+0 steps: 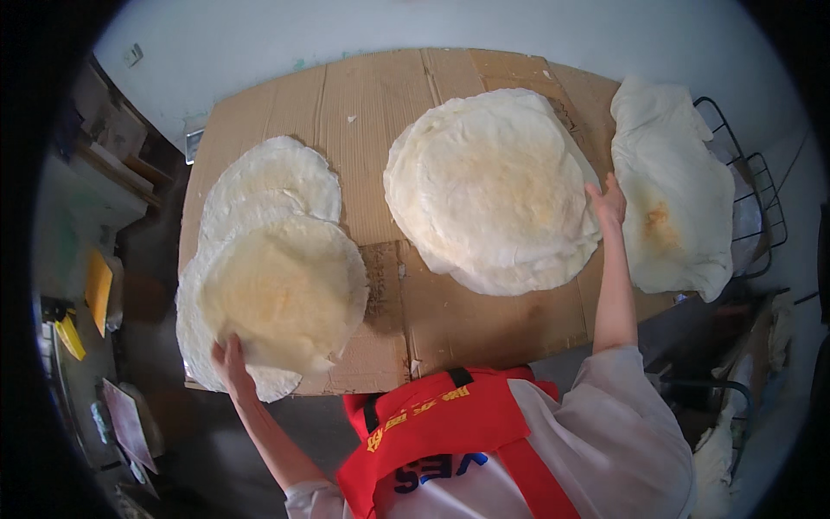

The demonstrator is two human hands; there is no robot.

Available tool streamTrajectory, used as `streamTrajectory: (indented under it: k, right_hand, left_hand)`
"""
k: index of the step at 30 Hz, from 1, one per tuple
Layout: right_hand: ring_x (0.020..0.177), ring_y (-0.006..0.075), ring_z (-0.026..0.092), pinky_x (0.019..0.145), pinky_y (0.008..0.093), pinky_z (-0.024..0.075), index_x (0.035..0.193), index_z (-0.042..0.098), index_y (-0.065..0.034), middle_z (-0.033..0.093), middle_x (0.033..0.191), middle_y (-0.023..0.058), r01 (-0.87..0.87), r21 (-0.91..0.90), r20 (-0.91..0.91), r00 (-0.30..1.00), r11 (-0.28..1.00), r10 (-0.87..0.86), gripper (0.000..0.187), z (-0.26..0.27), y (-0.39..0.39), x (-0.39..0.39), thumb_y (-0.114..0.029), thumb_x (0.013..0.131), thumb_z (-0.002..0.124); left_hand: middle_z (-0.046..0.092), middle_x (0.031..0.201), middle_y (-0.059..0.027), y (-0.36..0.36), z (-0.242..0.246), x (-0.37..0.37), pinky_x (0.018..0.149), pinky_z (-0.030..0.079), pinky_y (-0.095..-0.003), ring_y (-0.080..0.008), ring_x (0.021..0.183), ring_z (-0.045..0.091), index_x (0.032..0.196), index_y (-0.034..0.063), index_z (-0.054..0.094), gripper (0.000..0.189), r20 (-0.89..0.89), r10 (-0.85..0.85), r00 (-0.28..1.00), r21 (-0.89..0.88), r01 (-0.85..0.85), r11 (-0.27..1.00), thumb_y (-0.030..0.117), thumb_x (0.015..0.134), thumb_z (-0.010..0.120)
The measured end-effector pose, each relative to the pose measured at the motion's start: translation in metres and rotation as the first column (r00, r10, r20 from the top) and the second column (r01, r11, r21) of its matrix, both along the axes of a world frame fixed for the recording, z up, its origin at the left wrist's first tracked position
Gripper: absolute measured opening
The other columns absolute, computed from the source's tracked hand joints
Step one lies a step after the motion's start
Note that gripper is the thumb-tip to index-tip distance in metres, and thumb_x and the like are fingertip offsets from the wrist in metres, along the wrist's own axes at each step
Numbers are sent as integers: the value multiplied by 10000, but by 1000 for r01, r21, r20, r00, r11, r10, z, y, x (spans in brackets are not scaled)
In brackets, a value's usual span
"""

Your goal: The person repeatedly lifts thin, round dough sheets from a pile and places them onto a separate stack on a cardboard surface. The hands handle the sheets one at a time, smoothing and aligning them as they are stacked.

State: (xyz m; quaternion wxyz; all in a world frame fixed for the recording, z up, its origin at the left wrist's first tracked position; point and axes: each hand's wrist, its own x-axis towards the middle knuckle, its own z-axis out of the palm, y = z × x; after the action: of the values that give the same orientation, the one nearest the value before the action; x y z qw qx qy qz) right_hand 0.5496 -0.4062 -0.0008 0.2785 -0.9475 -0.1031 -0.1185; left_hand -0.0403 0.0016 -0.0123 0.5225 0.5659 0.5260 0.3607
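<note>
Several thin, round, off-white sheets with yellowish-brown middles lie before me; their material cannot be told. On the left, a smaller overlapping pile holds a blurred top sheet (282, 295). My left hand (232, 366) grips that sheet at its lower left edge, fingers over the rim and thumb hidden. Beneath it, the lower sheets (272, 172) spread toward the back. A thicker stack of round sheets (493, 188) rests right of centre. At its right edge is my right hand (608, 200), fingers apart and holding nothing; whether it touches the rim is unclear.
Flattened cardboard (369, 110) covers the work table up to the white wall (415, 23). A folded off-white sheet (671, 188) with an orange-brown stain hangs over the right edge, beside a dark wire rack (762, 194). Boards (130, 425) lean low at the left.
</note>
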Motion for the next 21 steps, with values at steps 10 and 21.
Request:
streamTrajectory:
  k: [10, 21]
  right_hand:
    - [791, 153, 612, 703, 255, 471, 1100, 537, 10, 603, 978, 105, -145, 517, -185, 943, 844, 275, 292, 69, -11, -56, -111, 835, 540]
    - [813, 155, 606, 744, 257, 465, 1056, 561, -12, 625, 942, 107, -421, 523, 85, 891, 741, 446, 223, 92, 76, -81, -39, 851, 478]
  left_hand:
    - [597, 671, -134, -34, 196, 348, 562, 450, -352, -251, 626, 584, 1010, 138, 623, 263, -432, -448, 782, 717, 600, 355, 123, 783, 490]
    - [562, 832, -72, -157, -2, 427, 580, 492, -332, -233, 765, 569, 1165, 123, 463, 422, -869, -309, 387, 439, 890, -120, 40, 751, 487]
